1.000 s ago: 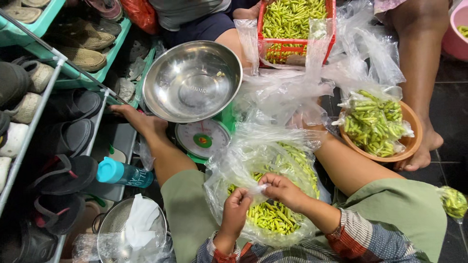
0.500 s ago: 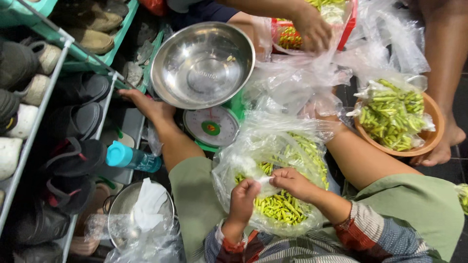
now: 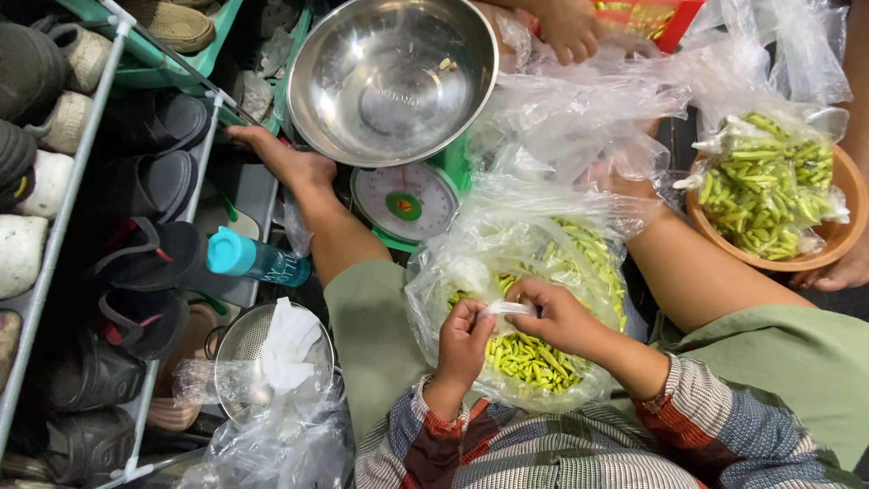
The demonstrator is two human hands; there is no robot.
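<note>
The fingers (image 3: 493, 312) of both hands meet on a twisted strip of clear plastic, the mouth of the plastic bag (image 3: 543, 272) that lies in the person's lap. The left hand (image 3: 463, 340) is curled, its fingertips pinching the strip from the left; the right hand (image 3: 552, 317) pinches it from the right, fingers pressed together over it. Under and around the fingers the bag is full of green chilies (image 3: 529, 358); its lower part is hidden by the hands and the striped sleeves (image 3: 706, 398).

Left of the fingers stands a shoe rack (image 3: 100, 118) with dark sandals and pale shoes, cut off by the left and top edges of the picture. Above the fingers a big steel bowl (image 3: 389, 77) sits on a green kitchen scale (image 3: 407, 199); the bowl covers most of the scale, only the dial shows. The person's bare legs pass on both sides of the scale, so the free floor there is narrow. Far to the right of the fingers is a brown bowl (image 3: 828, 244) holding a second bag of chilies, partly cut by the right edge. Loose crumpled plastic bags (image 3: 597, 100) fill the room between it and the steel bowl. Another person's hand (image 3: 570, 32) reaches in at the top near a red basket (image 3: 674, 23), mostly out of frame. Lower left of the fingers a metal strainer (image 3: 237, 349) is half covered by white paper and plastic. A blue-capped bottle (image 3: 253, 258) lies just beside the left leg.
</note>
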